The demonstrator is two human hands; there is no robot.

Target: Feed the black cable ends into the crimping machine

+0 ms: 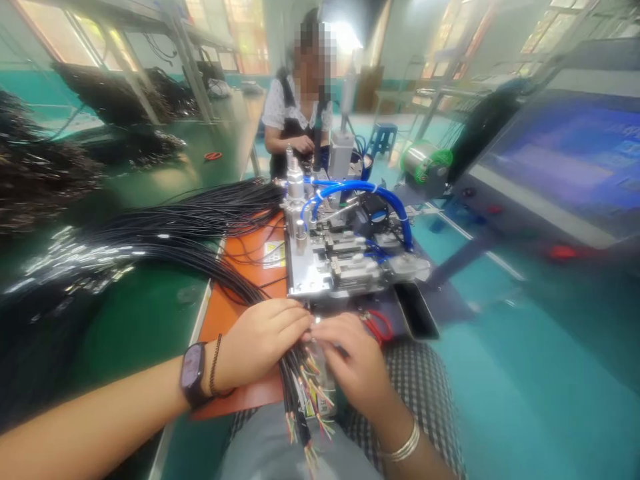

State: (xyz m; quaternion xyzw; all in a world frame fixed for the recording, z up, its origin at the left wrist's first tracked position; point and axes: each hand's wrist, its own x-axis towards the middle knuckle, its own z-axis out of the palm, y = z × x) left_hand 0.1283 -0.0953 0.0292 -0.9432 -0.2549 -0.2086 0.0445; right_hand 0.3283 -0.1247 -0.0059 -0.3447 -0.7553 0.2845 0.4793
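My left hand (pixel 260 340), with a dark watch and a cord bracelet on its wrist, lies over a bundle of black cables (pixel 300 393) whose stripped coloured wire ends point toward my lap. Its fingers curl around the bundle. My right hand (pixel 350 363), wearing a silver bangle, meets the left one with pinched fingertips on the same cables, just in front of a small metal fixture machine (pixel 340 260) with blue air hoses (pixel 350 193). The cables fan out leftward across an orange mat (pixel 240 313).
A big heap of black cables (pixel 150 233) covers the green bench (pixel 140 313) on the left. Red-handled cutters (pixel 377 325) and a black tray (pixel 417 310) lie beside the machine. A person sits across the bench. A screen console (pixel 565 167) stands at right.
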